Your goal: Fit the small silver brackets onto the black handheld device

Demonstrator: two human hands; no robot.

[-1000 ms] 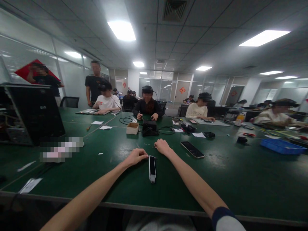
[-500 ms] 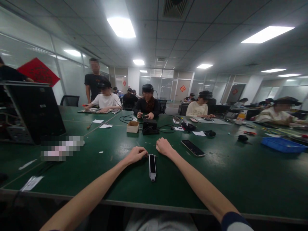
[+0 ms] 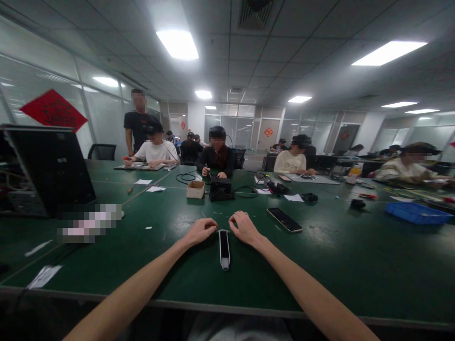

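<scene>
A slim white device with a long black face (image 3: 224, 246) lies on the green table (image 3: 159, 279), its narrow end towards me. My left hand (image 3: 202, 229) rests just beyond its far left corner, thumb and fingers drawn together in a pinch. On the other side my right hand (image 3: 245, 228) is curled, its fingertips close to the far right corner. Small thin parts seem to stick out at that far end between my fingertips, too small to make out. A dark smartphone (image 3: 284, 219) lies to the right of my right hand.
Beyond my hands stand a small open box (image 3: 195, 190) and a black stand-like object (image 3: 221, 189) with cables. A blue tray (image 3: 418, 213) sits at the right, a black computer case (image 3: 53, 166) at the left. Several people sit across the table; one stands behind.
My right hand has turned and come down towards the device's far right corner, its fingers now pointing at it. My left hand stays nearly in place. The view has shifted slightly.
</scene>
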